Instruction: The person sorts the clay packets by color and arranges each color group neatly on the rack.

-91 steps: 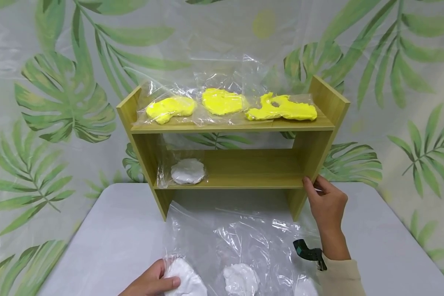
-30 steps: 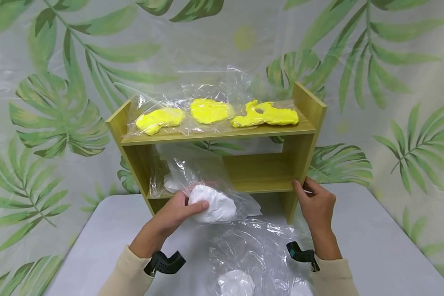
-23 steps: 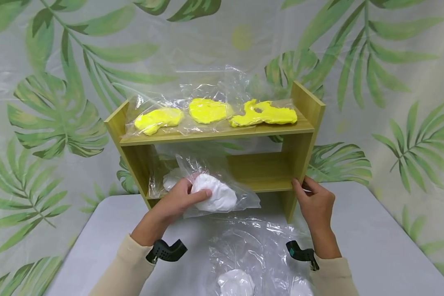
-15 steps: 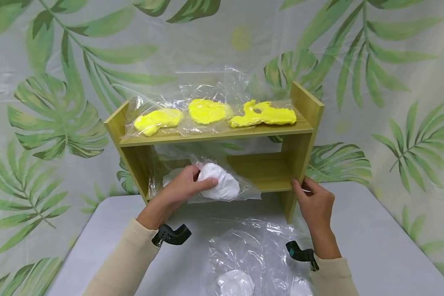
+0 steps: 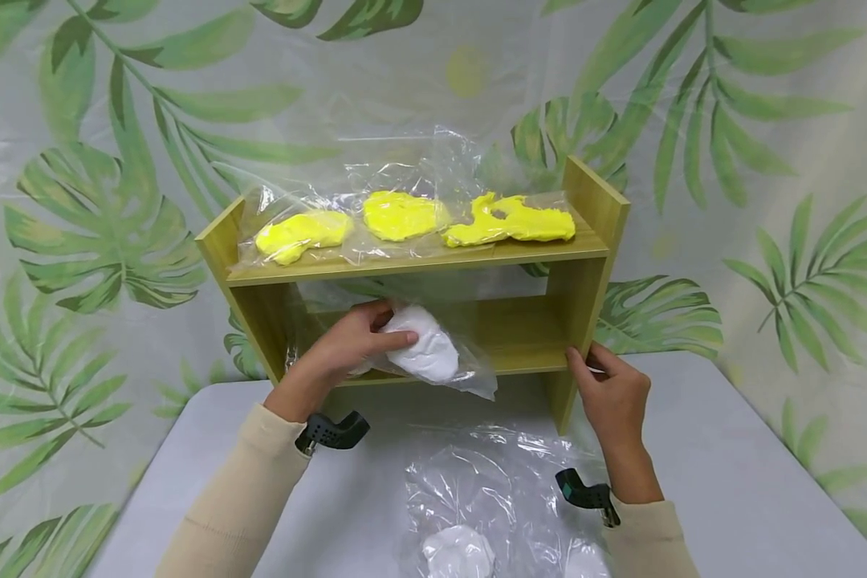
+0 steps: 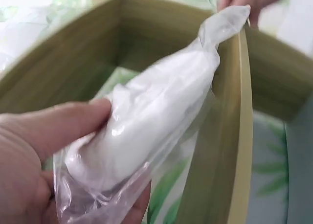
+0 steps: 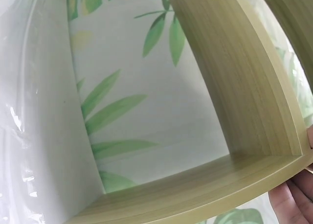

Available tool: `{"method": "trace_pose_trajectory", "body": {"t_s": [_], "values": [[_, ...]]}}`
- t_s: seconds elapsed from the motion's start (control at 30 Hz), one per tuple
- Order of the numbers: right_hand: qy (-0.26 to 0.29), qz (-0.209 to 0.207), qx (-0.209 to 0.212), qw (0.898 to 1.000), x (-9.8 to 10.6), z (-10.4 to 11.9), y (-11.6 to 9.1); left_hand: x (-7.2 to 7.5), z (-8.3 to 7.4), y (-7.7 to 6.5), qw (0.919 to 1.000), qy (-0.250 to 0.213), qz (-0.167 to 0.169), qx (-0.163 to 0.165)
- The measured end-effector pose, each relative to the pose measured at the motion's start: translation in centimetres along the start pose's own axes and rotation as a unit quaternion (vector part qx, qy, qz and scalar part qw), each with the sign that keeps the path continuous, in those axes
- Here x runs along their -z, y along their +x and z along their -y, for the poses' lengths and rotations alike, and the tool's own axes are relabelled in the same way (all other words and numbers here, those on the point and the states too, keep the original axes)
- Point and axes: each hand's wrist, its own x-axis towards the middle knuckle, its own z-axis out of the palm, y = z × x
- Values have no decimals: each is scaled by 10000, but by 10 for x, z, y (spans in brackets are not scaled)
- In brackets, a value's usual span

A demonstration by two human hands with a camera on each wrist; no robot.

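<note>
My left hand (image 5: 350, 341) grips a clear plastic bag of white clay (image 5: 429, 349), thumb on the front. The bag is at the front of the lower level of a wooden shelf unit (image 5: 523, 337), its loose end hanging past the board's edge. In the left wrist view, the thumb presses the side of the bag of white clay (image 6: 151, 116). My right hand (image 5: 614, 393) pinches the front edge of the unit's right side panel, level with the lower board. Another white lump at the lower level's left is mostly hidden behind my left hand.
Three bags of yellow clay (image 5: 400, 215) lie in a row on the top board. On the table (image 5: 722, 449), clear bags with white lumps (image 5: 458, 552) lie in front of the unit, cut by the frame's bottom. A leaf-print sheet (image 5: 787, 241) hangs behind.
My left hand has lifted one bag of white clay from the table's front and moved it up and forward into the lower level. The right hand has kept its grip on the side panel.
</note>
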Motion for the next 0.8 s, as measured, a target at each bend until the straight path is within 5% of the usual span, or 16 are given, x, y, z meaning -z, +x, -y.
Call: {"method": "trace_pose_trajectory", "body": {"t_s": [0.2,0.33,0.63,0.8], "values": [[18,53,-47,10000,0,-1,0,10,8,-3,9924,808,-765,534],[37,46,-41,10000,0,-1,0,11,11,-10,9761,1699,-1321,286],[39,49,-93,9999,-1,-1,-1,6,18,-27,8973,3503,-2670,-277],[67,23,-62,10000,0,0,0,5,25,-29,8670,3933,-3029,-428]]}}
